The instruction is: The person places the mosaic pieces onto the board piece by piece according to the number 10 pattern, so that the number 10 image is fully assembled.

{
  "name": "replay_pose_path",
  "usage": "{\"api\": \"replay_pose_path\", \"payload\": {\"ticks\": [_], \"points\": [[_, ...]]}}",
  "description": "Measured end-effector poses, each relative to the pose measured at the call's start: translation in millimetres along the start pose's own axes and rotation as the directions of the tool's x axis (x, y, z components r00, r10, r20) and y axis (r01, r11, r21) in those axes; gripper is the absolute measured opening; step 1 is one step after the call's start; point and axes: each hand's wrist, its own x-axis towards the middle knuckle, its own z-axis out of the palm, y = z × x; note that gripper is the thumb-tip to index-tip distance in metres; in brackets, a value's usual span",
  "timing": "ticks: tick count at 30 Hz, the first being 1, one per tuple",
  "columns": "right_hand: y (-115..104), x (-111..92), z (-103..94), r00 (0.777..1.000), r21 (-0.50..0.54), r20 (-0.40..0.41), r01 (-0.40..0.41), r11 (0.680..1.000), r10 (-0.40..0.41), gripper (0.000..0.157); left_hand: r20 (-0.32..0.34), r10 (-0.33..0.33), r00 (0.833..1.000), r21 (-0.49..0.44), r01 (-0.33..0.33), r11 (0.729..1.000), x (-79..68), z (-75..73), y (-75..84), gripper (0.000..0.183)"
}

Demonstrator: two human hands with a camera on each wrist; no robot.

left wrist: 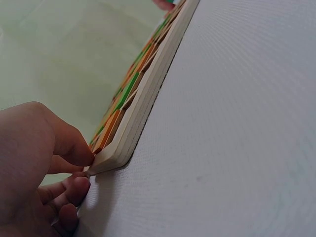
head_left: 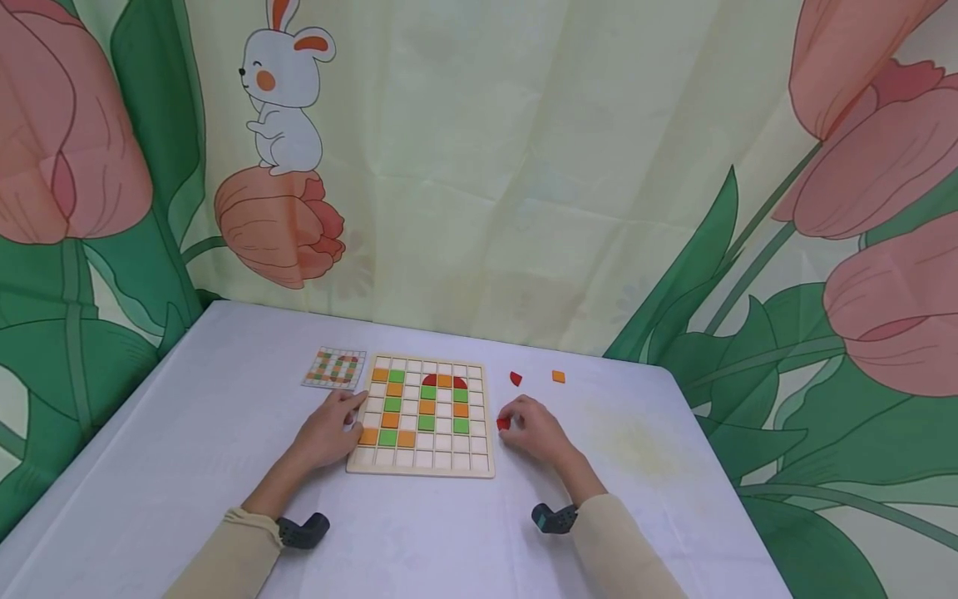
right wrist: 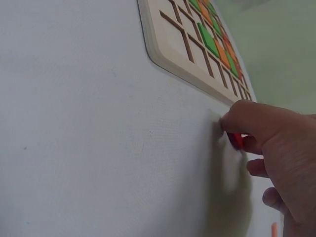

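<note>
A wooden grid board [head_left: 421, 475] lies on the table with green, orange and red pieces in some of its squares. At its left side my left hand [head_left: 327, 431] touches the edge with thumb and index finger; in the left wrist view that hand [left wrist: 34, 158] meets the board's rim near a corner. Just off the board's right side, my right hand [head_left: 535, 428] pinches a red piece [head_left: 503, 424] low over the table. The fingers partly hide this red piece [right wrist: 236, 140] in the right wrist view, so its full outline cannot be seen.
Behind the right hand lie a red quarter-round piece [head_left: 516, 378] and an orange square tile [head_left: 558, 377]. A pattern card [head_left: 334, 368] with a printed coloured grid sits at the board's upper left. A printed curtain [head_left: 479, 166] hangs behind the white-covered table [head_left: 419, 541].
</note>
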Motion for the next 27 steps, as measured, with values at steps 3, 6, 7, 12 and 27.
{"api": "replay_pose_path", "payload": {"ticks": [3, 6, 7, 12, 27], "points": [[-1.7, -1.2, 0.3, 1.0, -0.015, 0.002, 0.008, 1.0, -0.008, 0.02, -0.002, 0.005, 1.0, -0.004, -0.005, 1.0, -0.1, 0.3, -0.2, 0.056], [-3.0, -2.4, 0.8, 1.0, -0.013, -0.002, 0.014, 1.0, -0.014, 0.018, -0.006, 0.013, 1.0, -0.005, -0.013, 1.0, -0.2, 0.8, -0.7, 0.055], [-3.3, -2.8, 0.9, 1.0, -0.01, -0.005, 0.018, 1.0, -0.018, 0.018, -0.007, 0.015, 1.0, -0.006, -0.015, 1.0, -0.2, 1.0, -0.8, 0.055], [-5.5, -3.5, 3.8, 0.999, 0.033, -0.005, 0.042, 0.999, -0.042, 0.019, -0.009, 0.01, 1.0, -0.002, -0.01, 1.0, 0.3, 1.1, -0.8, 0.055], [-36.9, -16.9, 18.7, 0.982, 0.093, 0.045, 0.178, 0.98, -0.183, 0.018, -0.011, 0.009, 1.0, -0.005, -0.009, 1.0, 0.0, 1.2, -0.5, 0.055]]}}
